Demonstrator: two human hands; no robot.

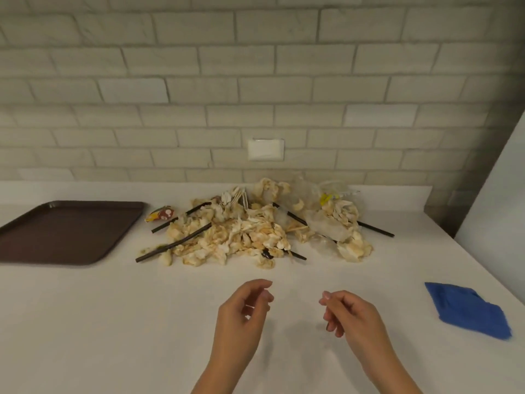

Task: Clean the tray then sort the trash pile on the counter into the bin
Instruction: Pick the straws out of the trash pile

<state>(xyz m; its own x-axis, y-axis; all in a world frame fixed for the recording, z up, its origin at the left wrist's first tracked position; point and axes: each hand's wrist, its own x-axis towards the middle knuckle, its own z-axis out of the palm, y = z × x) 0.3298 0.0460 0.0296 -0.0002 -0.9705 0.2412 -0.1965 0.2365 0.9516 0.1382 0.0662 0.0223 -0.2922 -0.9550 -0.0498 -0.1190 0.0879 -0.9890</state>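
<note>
A: Where is the trash pile [244, 234] lying?
B: At twelve o'clock on the counter [113, 322], with the tray [65, 234] sitting at ten. Both the left hand [241, 311] and right hand [349, 314] are hovering at six, fingers loosely curled, holding nothing.

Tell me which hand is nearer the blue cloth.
Right. The right hand is to the left of the blue cloth, apart from it; the left hand is farther left still, on the right hand's other side.
</note>
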